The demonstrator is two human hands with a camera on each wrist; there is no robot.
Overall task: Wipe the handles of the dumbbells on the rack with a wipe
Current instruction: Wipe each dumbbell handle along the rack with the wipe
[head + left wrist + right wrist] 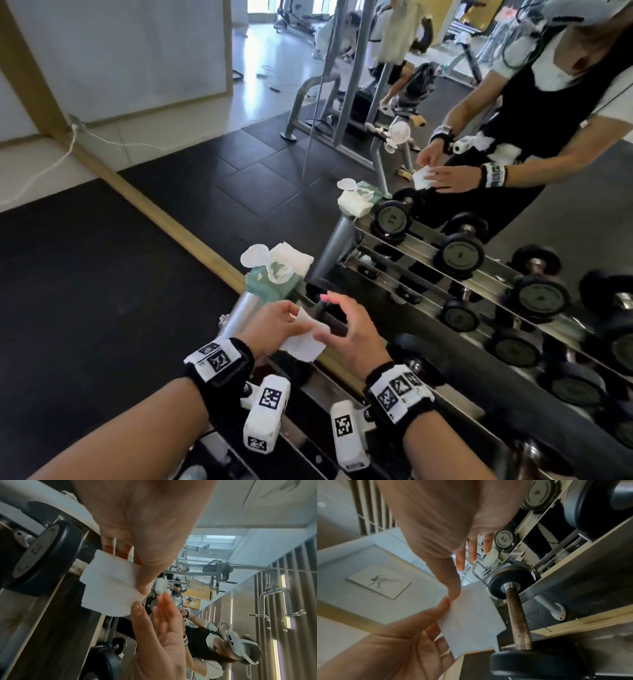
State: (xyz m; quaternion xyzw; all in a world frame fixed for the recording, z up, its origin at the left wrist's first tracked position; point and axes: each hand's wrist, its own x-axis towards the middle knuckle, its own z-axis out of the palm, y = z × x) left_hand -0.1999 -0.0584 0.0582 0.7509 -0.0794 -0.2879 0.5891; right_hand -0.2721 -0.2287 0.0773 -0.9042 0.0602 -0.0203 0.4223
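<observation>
A white folded wipe (303,342) hangs between my two hands above the left end of the dumbbell rack (318,387). My left hand (274,320) pinches it between thumb and fingers. My right hand (356,335) has its fingers straight and spread, and only its thumb touches the wipe's edge. In the right wrist view, the wipe (471,615) sits just left of a dumbbell's brown, rusty handle (518,622), apart from it. In the left wrist view, the wipe (109,588) covers part of that handle beside a black dumbbell head (46,557).
A green wipes pack (274,277) with its white lid open lies on the rack's left end, just beyond my hands. A wood-framed mirror (154,212) stands right behind the rack and reflects several dumbbells (459,255). Black rubber floor (85,291) lies to the left.
</observation>
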